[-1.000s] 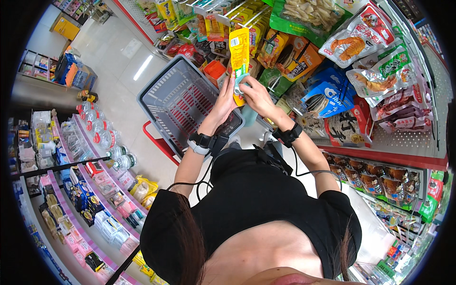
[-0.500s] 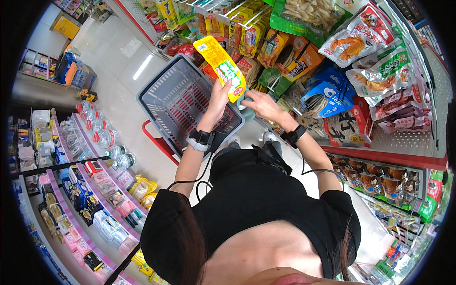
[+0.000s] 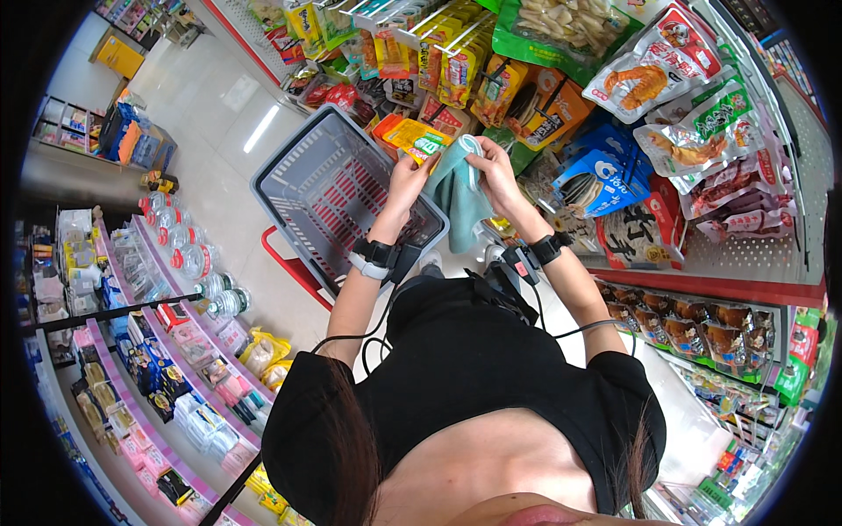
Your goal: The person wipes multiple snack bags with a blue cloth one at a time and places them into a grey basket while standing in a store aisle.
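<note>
My left hand [image 3: 407, 176] holds a flat yellow and orange snack packet [image 3: 412, 138] by its near end, over the far rim of a grey shopping basket [image 3: 307, 188]. My right hand [image 3: 493, 169] grips a teal cloth [image 3: 457, 187] that hangs down between both hands, touching the packet's right end. Both wrists wear black bands with cables. The basket sits below and left of my hands, with nothing visible in it.
Hanging snack bags [image 3: 561, 26] fill the rack ahead and to the right, with a red shelf edge [image 3: 702, 285] below. Bottled water [image 3: 189, 237] and boxed goods line purple shelves on the left. A pale tiled aisle [image 3: 202, 96] runs to the far left.
The yellow packet has come down from its raised position to the basket's far rim. My right hand now grips the teal cloth, which was not showing before.
</note>
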Tool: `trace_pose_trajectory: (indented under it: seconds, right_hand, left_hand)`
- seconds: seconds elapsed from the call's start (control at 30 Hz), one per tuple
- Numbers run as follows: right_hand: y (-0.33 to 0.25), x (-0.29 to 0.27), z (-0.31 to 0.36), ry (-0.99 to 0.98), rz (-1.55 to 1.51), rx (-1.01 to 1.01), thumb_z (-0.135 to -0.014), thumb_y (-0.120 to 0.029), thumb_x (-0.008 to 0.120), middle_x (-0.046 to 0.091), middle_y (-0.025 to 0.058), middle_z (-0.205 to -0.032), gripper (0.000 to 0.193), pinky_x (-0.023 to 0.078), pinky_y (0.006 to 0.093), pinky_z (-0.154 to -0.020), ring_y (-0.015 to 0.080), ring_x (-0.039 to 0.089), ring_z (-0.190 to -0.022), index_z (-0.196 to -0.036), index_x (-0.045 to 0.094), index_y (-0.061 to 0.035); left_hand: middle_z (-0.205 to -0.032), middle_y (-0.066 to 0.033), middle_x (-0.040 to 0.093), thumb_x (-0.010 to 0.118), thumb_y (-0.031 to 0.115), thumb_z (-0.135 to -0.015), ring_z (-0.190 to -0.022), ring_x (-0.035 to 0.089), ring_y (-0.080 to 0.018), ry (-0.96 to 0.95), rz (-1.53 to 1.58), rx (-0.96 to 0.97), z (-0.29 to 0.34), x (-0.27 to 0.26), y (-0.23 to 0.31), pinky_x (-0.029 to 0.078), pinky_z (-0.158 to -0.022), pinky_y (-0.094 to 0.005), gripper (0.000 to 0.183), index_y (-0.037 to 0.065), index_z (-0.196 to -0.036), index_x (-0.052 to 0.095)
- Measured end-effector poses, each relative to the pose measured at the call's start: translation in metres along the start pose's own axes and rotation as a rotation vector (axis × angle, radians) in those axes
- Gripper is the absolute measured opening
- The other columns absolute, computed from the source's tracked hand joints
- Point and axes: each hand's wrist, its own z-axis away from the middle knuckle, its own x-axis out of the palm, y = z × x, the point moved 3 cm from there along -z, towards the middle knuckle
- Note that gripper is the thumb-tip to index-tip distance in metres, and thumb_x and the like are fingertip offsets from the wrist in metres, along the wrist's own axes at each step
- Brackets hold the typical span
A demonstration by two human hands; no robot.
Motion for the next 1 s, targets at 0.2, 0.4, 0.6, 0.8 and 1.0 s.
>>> trace_pose_trajectory:
  seconds: [0.2, 0.4, 0.6, 0.8, 1.0]
  right_hand:
    - [-0.001, 0.018, 0.004, -0.02, -0.01, -0.089, -0.086, -0.004, 0.05, 0.057, 0.0028, -0.092, 0.018, 0.045, 0.022, -0.075, 0.009, 0.056, -0.081, -0.104, 0.047, -0.001]
    - [0.004, 0.025, 0.0, 0.072, 0.187, -0.222, -0.088, -0.006, 0.049, 0.055, 0.0023, -0.091, 0.018, 0.042, 0.0222, -0.076, 0.0086, 0.052, -0.084, -0.105, 0.046, -0.002]
    - [-0.007, 0.017, -0.004, 0.344, 0.733, -0.39, -0.086, -0.018, 0.055, 0.06, 0.0109, -0.078, 0.021, 0.044, 0.0295, -0.063, 0.0165, 0.056, -0.068, -0.095, 0.05, -0.0003]
    - [-0.012, 0.012, -0.01, 0.468, 0.987, -0.371, -0.081, -0.027, 0.055, 0.058, 0.0248, -0.068, 0.029, 0.046, 0.0428, -0.063, 0.0405, 0.059, -0.069, -0.081, 0.055, 0.0019]
    - [-0.001, -0.048, -0.026, 0.526, 0.26, -0.015, -0.087, -0.026, 0.048, 0.061, 0.0083, -0.076, 0.034, 0.045, 0.0307, -0.064, 0.014, 0.055, -0.067, -0.091, 0.06, 0.0053]
  left_hand:
    - [-0.104, -0.0183, 0.055, 0.063, 0.017, -0.072, -0.091, 0.054, -0.0199, 0.259, -0.681, 0.179, -0.006, -0.008, -0.016, 0.04, -0.075, -0.0284, 0.047, -0.006, -0.11, 0.047]
    - [-0.118, -0.016, 0.047, 0.037, 0.018, -0.093, -0.111, 0.045, -0.0223, -0.029, -0.128, 0.385, 0.007, 0.021, 0.004, 0.032, -0.096, -0.0316, 0.034, -0.003, -0.12, 0.039]
    - [-0.128, -0.0122, 0.041, 0.018, 0.046, -0.096, -0.12, 0.037, -0.0186, -0.203, 0.133, 0.418, 0.019, 0.032, 0.022, 0.026, -0.101, -0.0299, 0.061, -0.001, -0.13, 0.034]
    - [-0.123, -0.0101, 0.047, 0.033, 0.028, -0.097, -0.111, 0.046, -0.0146, -0.095, 0.261, 0.258, 0.011, 0.024, 0.009, 0.035, -0.095, -0.0267, 0.043, -0.003, -0.126, 0.039]
    - [-0.113, -0.0102, 0.052, 0.034, 0.034, -0.097, -0.101, 0.05, -0.0149, 0.079, 0.28, 0.298, 0.008, 0.005, 0.027, 0.039, -0.089, -0.0279, 0.044, -0.003, -0.12, 0.043]
